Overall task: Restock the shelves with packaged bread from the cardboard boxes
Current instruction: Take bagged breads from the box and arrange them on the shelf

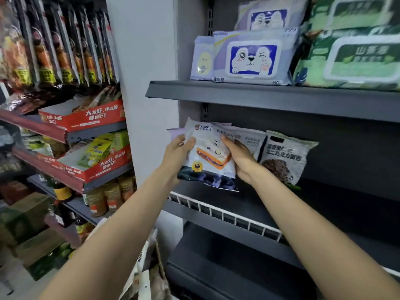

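A white and purple bread packet with a sandwich picture is held upright over the dark middle shelf. My left hand grips its left edge, thumb across the front. My right hand holds its right edge, fingers curled behind. Behind it stands another white bread packet, and to the right a grey packet of chocolate bread leans on the shelf's back. A cardboard box with packets shows at the bottom, between my arms.
A white wire rail runs along the middle shelf's front. The shelf above carries purple wipes packs and green packs. A white pillar separates this unit from snack shelves on the left.
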Available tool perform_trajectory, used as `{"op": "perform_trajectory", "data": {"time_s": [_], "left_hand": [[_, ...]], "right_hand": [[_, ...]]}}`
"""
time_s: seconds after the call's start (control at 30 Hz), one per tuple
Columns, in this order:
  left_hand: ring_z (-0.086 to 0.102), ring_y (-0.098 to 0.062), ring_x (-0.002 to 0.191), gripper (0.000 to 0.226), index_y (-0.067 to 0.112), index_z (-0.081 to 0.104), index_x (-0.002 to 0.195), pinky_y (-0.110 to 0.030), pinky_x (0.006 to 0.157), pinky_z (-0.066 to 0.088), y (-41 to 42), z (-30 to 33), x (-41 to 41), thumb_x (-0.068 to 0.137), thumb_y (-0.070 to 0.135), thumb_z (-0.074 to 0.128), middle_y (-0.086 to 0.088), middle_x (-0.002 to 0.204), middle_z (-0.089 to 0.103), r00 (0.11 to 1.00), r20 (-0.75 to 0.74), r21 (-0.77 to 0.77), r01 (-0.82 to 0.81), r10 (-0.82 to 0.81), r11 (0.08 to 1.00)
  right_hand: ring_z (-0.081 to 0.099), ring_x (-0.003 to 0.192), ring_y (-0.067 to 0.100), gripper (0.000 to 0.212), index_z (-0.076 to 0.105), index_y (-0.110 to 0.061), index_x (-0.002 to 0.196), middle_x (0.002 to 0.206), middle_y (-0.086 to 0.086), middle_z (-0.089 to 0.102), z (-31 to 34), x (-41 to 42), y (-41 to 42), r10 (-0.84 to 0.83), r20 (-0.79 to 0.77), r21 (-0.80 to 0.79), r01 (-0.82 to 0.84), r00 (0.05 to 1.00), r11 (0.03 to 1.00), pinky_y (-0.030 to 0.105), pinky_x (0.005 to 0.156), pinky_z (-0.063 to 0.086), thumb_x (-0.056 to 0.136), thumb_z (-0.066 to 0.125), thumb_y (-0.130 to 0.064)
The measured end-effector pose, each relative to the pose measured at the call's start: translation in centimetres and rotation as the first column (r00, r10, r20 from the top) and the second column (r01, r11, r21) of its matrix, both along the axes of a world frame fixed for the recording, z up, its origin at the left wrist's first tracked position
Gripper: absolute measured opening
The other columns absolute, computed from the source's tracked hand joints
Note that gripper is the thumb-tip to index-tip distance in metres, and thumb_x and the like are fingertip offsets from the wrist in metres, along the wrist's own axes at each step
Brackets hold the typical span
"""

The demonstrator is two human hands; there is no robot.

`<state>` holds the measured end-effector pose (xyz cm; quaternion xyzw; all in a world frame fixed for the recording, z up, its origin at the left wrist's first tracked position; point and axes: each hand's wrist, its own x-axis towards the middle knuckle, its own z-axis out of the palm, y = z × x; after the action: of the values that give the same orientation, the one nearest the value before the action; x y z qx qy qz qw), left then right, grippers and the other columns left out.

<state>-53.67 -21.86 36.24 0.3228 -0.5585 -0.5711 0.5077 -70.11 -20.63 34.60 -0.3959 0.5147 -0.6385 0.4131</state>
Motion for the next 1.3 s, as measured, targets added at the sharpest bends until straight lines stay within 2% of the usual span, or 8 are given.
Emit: {"op": "perform_trajectory", "data": {"time_s": [0.1,0.23,0.4,0.57,0.8,0.9,1.0,1.3], "left_hand": [[0.066,-0.015,0.073,0.008,0.017,0.057,0.09,-0.029,0.07,0.055,0.9,-0.2,-5.0,0.096,0.013,0.052,-0.001,0.084,0.068,0.997,0.058,-0.022,0.047,-0.046,0.999],[0.059,-0.031,0.106,0.031,0.002,0.051,0.121,-0.039,0.091,0.045,1.9,-1.3,-12.8,0.094,0.014,0.056,-0.021,0.113,0.061,0.95,0.308,-0.127,0.1,-0.057,0.987],[0.035,-0.031,0.133,0.056,0.019,0.029,0.144,-0.039,0.104,0.034,3.5,-3.4,-20.0,0.093,0.027,0.051,-0.011,0.148,0.033,0.591,0.747,-0.566,0.324,0.305,0.758],[-0.006,-0.026,0.147,0.083,0.037,0.006,0.149,-0.053,0.116,0.005,3.2,-4.7,-24.2,0.086,0.035,0.059,0.004,0.159,-0.009,0.354,0.807,-0.59,0.52,0.473,0.618],[-0.003,-0.026,0.147,0.083,0.04,0.006,0.148,-0.055,0.116,0.015,2.8,-5.4,-26.1,0.087,0.031,0.061,0.003,0.159,-0.01,0.307,0.87,-0.493,0.52,0.386,0.697],[-0.001,-0.028,0.147,0.079,0.04,0.009,0.148,-0.055,0.115,0.019,2.8,-5.4,-26.2,0.088,0.028,0.059,0.001,0.16,-0.008,0.315,0.861,-0.508,0.515,0.398,0.69],[0.001,-0.029,0.147,0.075,0.039,0.011,0.148,-0.054,0.115,0.021,2.8,-5.3,-26.3,0.09,0.026,0.057,0.0,0.16,-0.005,0.32,0.856,-0.516,0.51,0.405,0.688],[0.041,-0.03,0.13,0.058,0.028,0.032,0.144,-0.043,0.1,0.043,3.3,-3.3,-24.1,0.09,0.02,0.053,-0.009,0.147,0.035,0.451,0.823,-0.538,0.427,0.345,0.727]], "right_hand": [[0.059,0.115,0.025,0.077,0.045,-0.011,0.137,0.134,0.01,0.056,-0.1,-4.2,3.2,-0.167,0.014,-0.048,0.167,0.986,0.985,0.044,0.102,0.046,0.075,0.073,-0.047],[0.066,0.097,0.016,0.034,0.058,-0.009,0.12,0.112,0.003,0.067,-0.1,-10.5,8.1,-0.431,-0.094,-0.147,0.415,0.898,0.898,0.03,0.086,0.055,0.092,0.059,-0.029],[0.062,0.105,0.023,0.032,0.05,-0.01,0.125,0.114,0.007,0.064,-0.2,-18.0,13.1,-0.678,-0.22,-0.173,0.657,0.701,0.734,0.033,0.088,0.05,0.095,0.046,-0.021],[0.054,0.115,0.028,0.037,0.04,-0.01,0.136,0.127,0.012,0.057,-1.1,-22.4,15.1,-0.71,-0.371,-0.174,0.706,0.599,0.686,0.024,0.085,0.038,0.1,0.036,-0.019],[0.033,0.134,0.034,0.071,0.009,-0.009,0.15,0.146,0.023,0.027,-3.9,-24.9,13.6,-0.583,-0.637,-0.106,0.692,0.504,0.714,0.029,0.105,0.03,0.092,0.05,0.0],[0.032,0.128,0.037,0.101,-0.008,-0.02,0.151,0.144,0.028,0.018,-5.1,-24.7,13.1,-0.454,-0.885,-0.232,0.745,0.106,0.625,0.036,0.109,0.034,0.082,0.06,0.009],[0.028,0.135,0.034,0.088,0.015,-0.02,0.15,0.148,0.021,0.022,-5.5,-24.6,12.6,-0.223,-0.955,-0.298,0.64,-0.198,0.708,0.038,0.11,0.03,0.081,0.064,0.001],[0.02,0.139,0.024,0.067,0.027,-0.023,0.145,0.15,0.005,0.017,-2.9,-20.0,12.0,-0.142,-0.988,-0.09,0.537,0.056,0.839,0.051,0.109,0.031,0.088,0.058,-0.01]]}}
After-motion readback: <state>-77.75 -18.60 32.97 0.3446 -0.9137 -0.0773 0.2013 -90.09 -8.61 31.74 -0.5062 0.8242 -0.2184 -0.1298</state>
